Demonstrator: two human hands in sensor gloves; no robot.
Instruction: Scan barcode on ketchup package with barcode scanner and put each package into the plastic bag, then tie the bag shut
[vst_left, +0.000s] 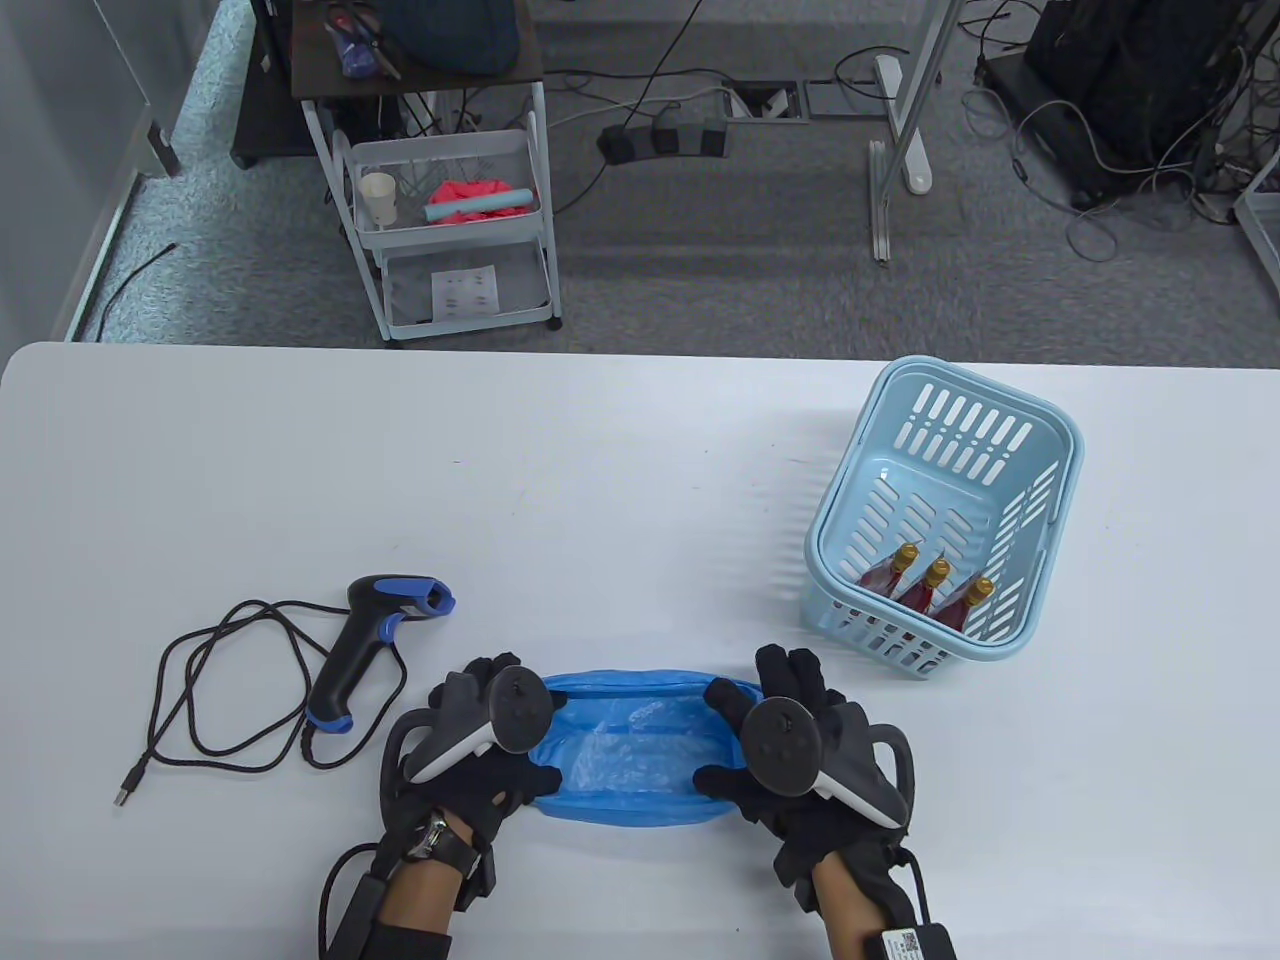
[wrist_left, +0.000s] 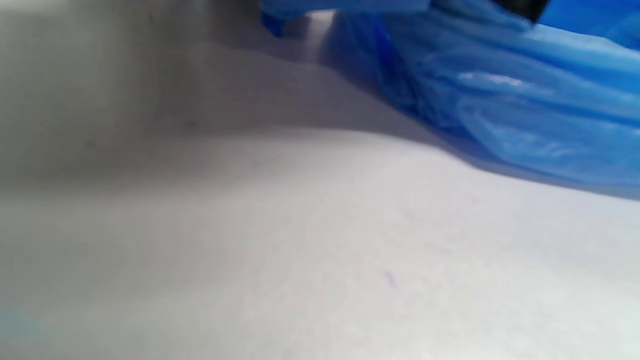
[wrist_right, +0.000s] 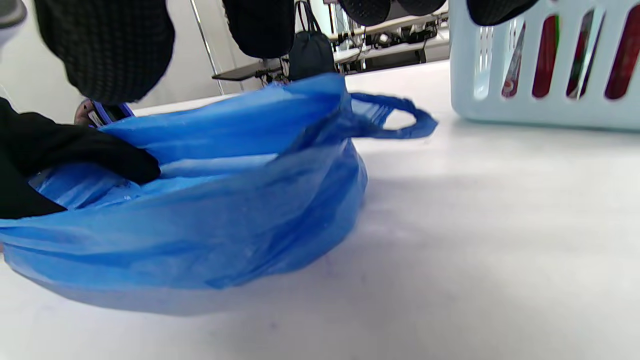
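Low in the middle of the table view, both gloved hands work at a blue plastic bag that lies spread on the white table with its mouth pulled wide. The left hand grips the bag's left end, but the tracker on its back hides most of the fingers, so how they curl round the plastic cannot be told. The right hand holds the right end: its thumb reaches into the mouth, pressing the rim down, while the fingertips hang over the outside, slightly apart. One handle loop sticks out toward the basket in the right wrist view.

The left wrist view is blurred and shows little more than table surface and crumpled blue plastic in its upper right; a dark scrap at the top edge may be a fingertip, too cut off to say.

To the right of centre stands a pale blue basket, well apart from the bag. Three red ketchup packages with gold caps lean in its near corner, their lower parts hidden by the wall; no barcode can be made out. The barcode scanner lies on its side just left of the left hand, its cable looped across the lower left.
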